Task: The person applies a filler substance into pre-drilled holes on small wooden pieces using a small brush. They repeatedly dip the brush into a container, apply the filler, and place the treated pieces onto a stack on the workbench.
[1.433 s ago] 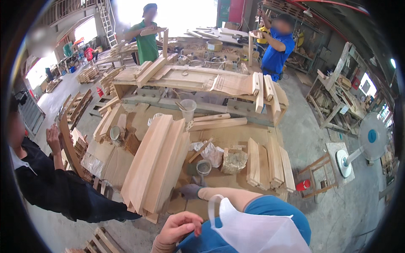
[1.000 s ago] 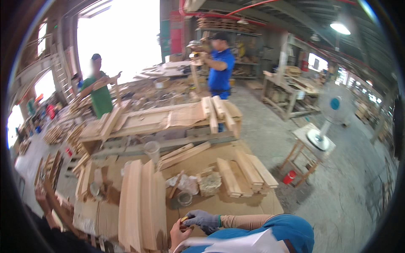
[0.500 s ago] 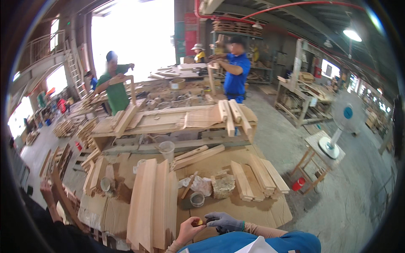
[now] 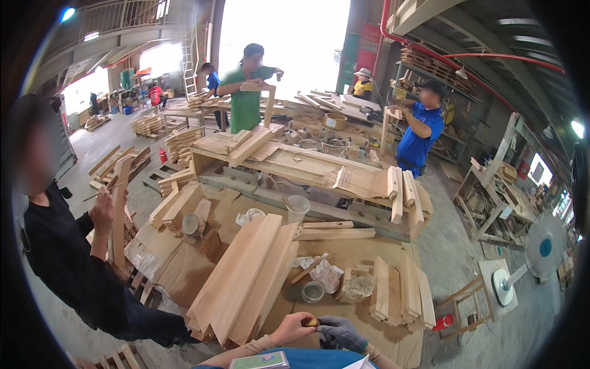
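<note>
My bare left hand point(image 4: 294, 329) pinches a small yellow and dark object point(image 4: 312, 322), whose kind is too small to make out. My right hand point(image 4: 342, 333), in a grey glove, meets it at the fingertips with its fingers curled in. What the gloved fingers grip, if anything, is hidden. Both hands are low at the front edge of a cardboard-covered bench point(image 4: 278, 305). Just beyond them stands a small round tin point(image 4: 313, 292). Long planed boards point(image 4: 249, 270) lie stacked to the left of my hands.
Shorter wooden pieces point(image 4: 410, 292) are piled at the right, near a crumpled plastic bag point(image 4: 326, 277) and a clear plastic cup point(image 4: 298, 209). A person in black point(image 4: 67, 246) holds a board at the left. A fan point(image 4: 546, 247) stands to the right. Other workers occupy the far benches.
My view has swung left, bringing the person in black fully into sight and shifting the bench rightward. My hands stay together around the small object.
</note>
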Tool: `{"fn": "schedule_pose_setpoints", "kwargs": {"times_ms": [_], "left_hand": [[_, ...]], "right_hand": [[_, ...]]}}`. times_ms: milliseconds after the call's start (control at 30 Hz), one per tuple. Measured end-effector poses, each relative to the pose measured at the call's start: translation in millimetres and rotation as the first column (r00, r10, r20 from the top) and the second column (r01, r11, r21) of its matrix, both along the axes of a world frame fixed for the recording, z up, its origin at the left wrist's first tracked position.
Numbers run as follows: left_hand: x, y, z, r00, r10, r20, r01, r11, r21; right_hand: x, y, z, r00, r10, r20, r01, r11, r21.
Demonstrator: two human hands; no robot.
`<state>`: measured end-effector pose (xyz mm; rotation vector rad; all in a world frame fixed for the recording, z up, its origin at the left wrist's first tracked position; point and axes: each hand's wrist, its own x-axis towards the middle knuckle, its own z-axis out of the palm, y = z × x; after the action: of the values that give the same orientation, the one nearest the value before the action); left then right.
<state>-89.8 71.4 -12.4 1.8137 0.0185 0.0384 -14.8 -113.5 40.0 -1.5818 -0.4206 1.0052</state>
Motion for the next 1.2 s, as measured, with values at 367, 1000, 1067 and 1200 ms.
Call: {"fn": "schedule_pose_setpoints", "kwargs": {"times_ms": [367,1000,1067,1200], "left_hand": [[-3,-1,10,0.999,0.003,-0.036,-0.007,0.993,-0.114],[-5,-3,9,0.997,0.0,0.078,0.005,0.998,-0.059],[-5,-1,12,0.99,-0.029,0.136,0.039,0.997,-0.071],[-8,5,14,0.992,-0.062,0.107,0.073,0.992,-0.098]], "right_hand": [[-3,-7,-12,0.989,-0.059,-0.133,0.069,0.995,0.07],[-10,-11,-19,0.99,-0.119,-0.069,0.129,0.979,0.156],[-10,-9,-17,0.989,-0.141,-0.048,0.146,0.982,0.117],[-6,-11,-25,0.989,-0.145,-0.006,0.145,0.985,0.095]]}}
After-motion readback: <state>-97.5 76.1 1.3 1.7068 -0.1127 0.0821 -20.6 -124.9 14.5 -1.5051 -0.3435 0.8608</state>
